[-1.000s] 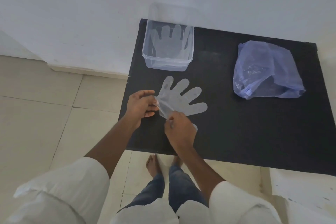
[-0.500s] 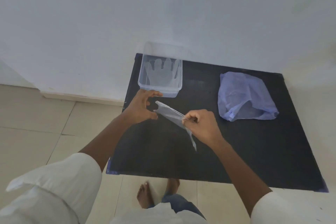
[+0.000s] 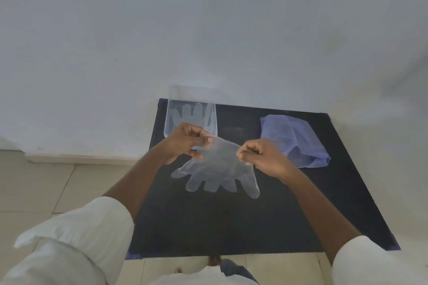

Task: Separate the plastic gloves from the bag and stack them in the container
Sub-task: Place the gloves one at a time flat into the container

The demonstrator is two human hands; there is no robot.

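White wall and pale floor tiles frame a black counter (image 3: 231, 220) pushed against the wall. Above its middle a clear plastic glove (image 3: 217, 169) hangs spread flat, cuff up and fingers drooping toward the person. The left hand (image 3: 185, 143) pinches one corner of the cuff between thumb and fingertips, and the right hand (image 3: 261, 157) pinches the opposite corner, so each grip is closed on the glove. Holding it by two corners probably keeps the thin film taut and open, so it will not fold on itself when it is laid down flat.

Just beyond the left hand stands a clear container (image 3: 168, 122) at the counter's far left edge, with at least one glove (image 3: 192, 115) already lying flat inside, fingers toward the wall. The container sits close, so the held glove likely needs only a short carry forward to join the stack. A crumpled blue bag (image 3: 294, 139) lies apart at the far right, probably left there so it stays out of the way.
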